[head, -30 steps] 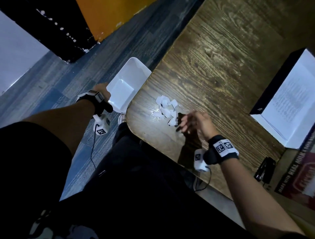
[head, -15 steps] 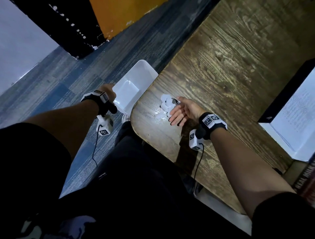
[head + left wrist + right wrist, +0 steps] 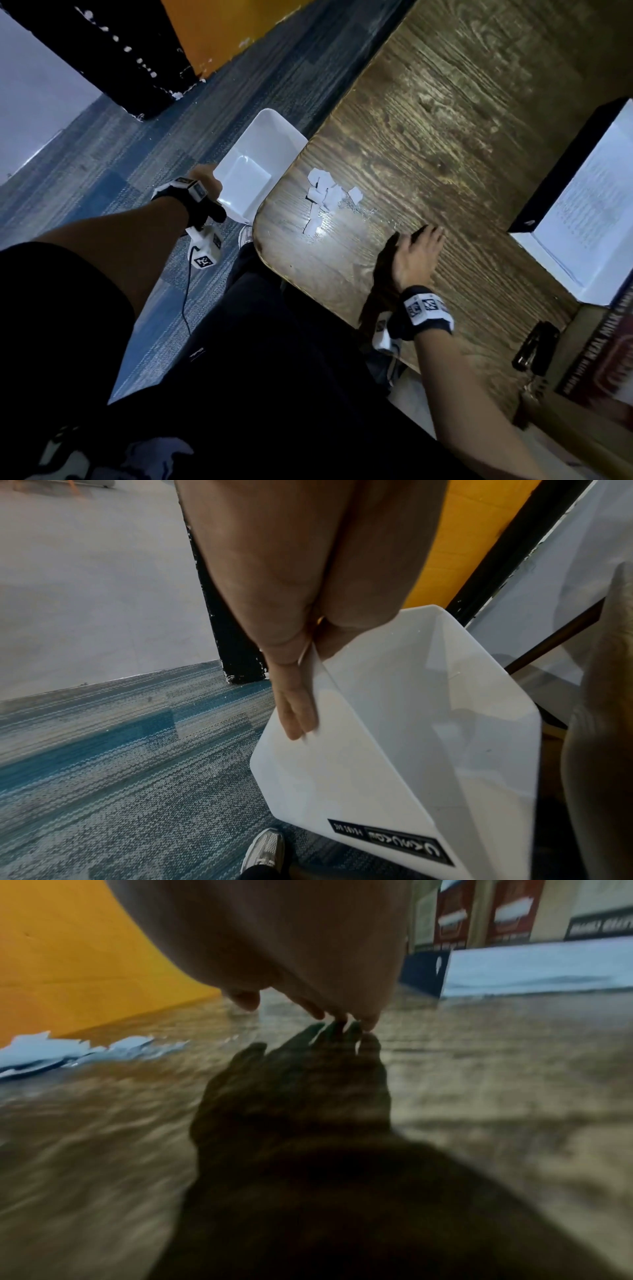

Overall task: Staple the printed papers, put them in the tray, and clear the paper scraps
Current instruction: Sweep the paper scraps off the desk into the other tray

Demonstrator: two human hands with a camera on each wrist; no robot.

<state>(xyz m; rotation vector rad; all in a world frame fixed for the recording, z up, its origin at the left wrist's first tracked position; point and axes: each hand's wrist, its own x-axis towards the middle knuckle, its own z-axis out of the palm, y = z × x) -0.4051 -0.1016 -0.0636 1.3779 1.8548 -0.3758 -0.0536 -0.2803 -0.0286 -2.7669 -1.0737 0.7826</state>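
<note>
A cluster of white paper scraps lies near the rounded left corner of the wooden table; the right wrist view shows the scraps at far left. My left hand grips the rim of a white plastic bin held just beyond the table edge; in the left wrist view my left hand pinches the bin wall. My right hand hovers low over the table, right of the scraps, fingers straight and empty. Printed papers lie in a dark tray at right.
A black stapler sits near the table's right front edge, beside a red-printed box. Blue carpet lies below the bin, and my shoe shows under it. An orange panel stands at the back.
My right hand, which was against the scraps half a second ago, has pulled back to the right and away from them. The scraps sit nearer the table corner. The left hand still holds the bin.
</note>
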